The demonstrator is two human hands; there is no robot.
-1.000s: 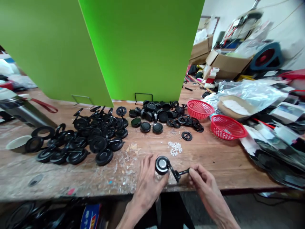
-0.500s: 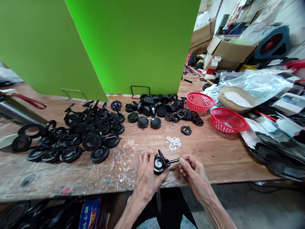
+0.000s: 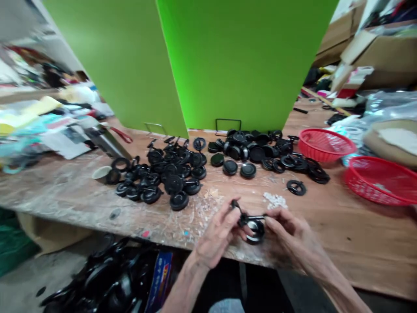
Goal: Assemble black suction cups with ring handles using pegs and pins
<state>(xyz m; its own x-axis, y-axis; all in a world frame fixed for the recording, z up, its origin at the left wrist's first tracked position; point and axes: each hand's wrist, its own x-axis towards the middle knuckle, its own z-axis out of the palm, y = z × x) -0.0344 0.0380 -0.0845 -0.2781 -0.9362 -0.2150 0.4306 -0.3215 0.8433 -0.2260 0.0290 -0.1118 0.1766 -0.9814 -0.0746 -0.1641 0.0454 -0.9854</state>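
In front of me, at the table's near edge, my left hand [image 3: 216, 234] is closed around a black round plastic part [image 3: 259, 237] with a pale, shiny inner face. An arm with a dark upper piece [image 3: 235, 203] sticks up from it between the fingers. A thin black rod [image 3: 256, 217] runs rightward from the joint, and my right hand [image 3: 288, 226] pinches its far end between thumb and fingertips. Motion blur hides finer detail of the joint. Just beyond the hands lies a small heap of white bits [image 3: 275, 201], with a flat black ring [image 3: 296, 187] to its right.
Jointed black parts [image 3: 172, 174] lie heaped at left, black round caps [image 3: 248, 170] at centre. Two red baskets [image 3: 325, 141] [image 3: 381, 180] stand at right. Green panels [image 3: 241, 65] rise behind. A steel flask [image 3: 106, 137] and a pale cup [image 3: 101, 172] are on the left.
The view has swung left, so the table's things appear farther right. The held part has been turned: its rod now passes above the round body, and my left fingers have shifted toward the joint.
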